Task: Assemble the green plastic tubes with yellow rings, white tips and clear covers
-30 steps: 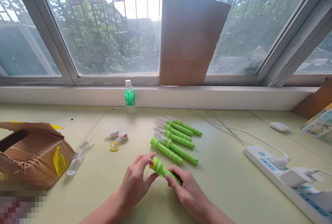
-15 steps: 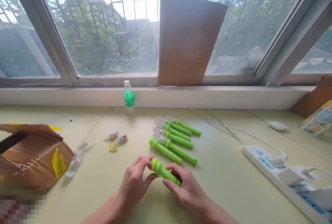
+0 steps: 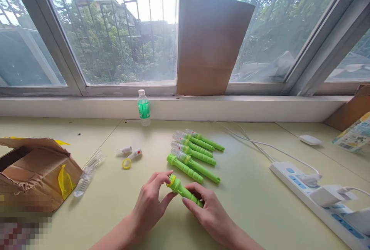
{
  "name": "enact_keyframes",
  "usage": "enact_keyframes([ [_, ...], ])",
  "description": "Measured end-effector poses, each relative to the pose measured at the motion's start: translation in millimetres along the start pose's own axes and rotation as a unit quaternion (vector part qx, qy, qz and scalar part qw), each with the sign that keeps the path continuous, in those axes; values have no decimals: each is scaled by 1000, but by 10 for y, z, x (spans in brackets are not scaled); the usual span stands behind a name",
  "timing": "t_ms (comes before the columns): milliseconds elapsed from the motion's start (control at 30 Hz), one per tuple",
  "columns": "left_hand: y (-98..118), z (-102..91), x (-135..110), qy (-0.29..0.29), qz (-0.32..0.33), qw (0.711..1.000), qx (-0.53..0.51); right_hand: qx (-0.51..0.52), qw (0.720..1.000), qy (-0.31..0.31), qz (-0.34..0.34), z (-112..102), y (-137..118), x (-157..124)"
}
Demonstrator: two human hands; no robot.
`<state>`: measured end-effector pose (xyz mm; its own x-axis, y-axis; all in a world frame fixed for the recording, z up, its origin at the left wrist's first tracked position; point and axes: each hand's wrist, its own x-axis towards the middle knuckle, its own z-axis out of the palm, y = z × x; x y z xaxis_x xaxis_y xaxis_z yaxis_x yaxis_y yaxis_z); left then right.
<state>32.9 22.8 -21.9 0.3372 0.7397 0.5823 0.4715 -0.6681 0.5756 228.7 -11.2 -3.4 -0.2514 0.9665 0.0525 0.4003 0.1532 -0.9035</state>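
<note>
My right hand (image 3: 207,208) is wrapped round the ribbed part of a green plastic flashlight-like tube (image 3: 181,190). At its upper left end sits a yellow ring (image 3: 171,181), pinched there between the thumb and fingers of my left hand (image 3: 153,193). Just beyond lies a similar bare green tube (image 3: 185,168) with a threaded end. Several green tubes with clear caps (image 3: 199,168) lie in a row behind it. To the left are a loose yellow ring (image 3: 126,164) and two small white pieces with clear tips (image 3: 135,154).
A torn cardboard box (image 3: 43,176) stands at the left, with nested clear plastic caps (image 3: 85,178) beside it. A green-labelled bottle (image 3: 143,109) is by the wall. At right lie a power strip (image 3: 297,190) with plugs and cables, and a white mouse-like object (image 3: 310,140).
Both hands keep hold of the green tube. My left fingers have shifted slightly at the yellow ring, and the tube has moved a little; the things on the table stay put.
</note>
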Motion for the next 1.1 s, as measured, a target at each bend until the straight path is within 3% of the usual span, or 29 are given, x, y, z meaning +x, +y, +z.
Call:
enact_keyframes([
  [1100,23,-7,-1,-14,-3,1000,-21,107,990,-76,53,-18,55,12],
])
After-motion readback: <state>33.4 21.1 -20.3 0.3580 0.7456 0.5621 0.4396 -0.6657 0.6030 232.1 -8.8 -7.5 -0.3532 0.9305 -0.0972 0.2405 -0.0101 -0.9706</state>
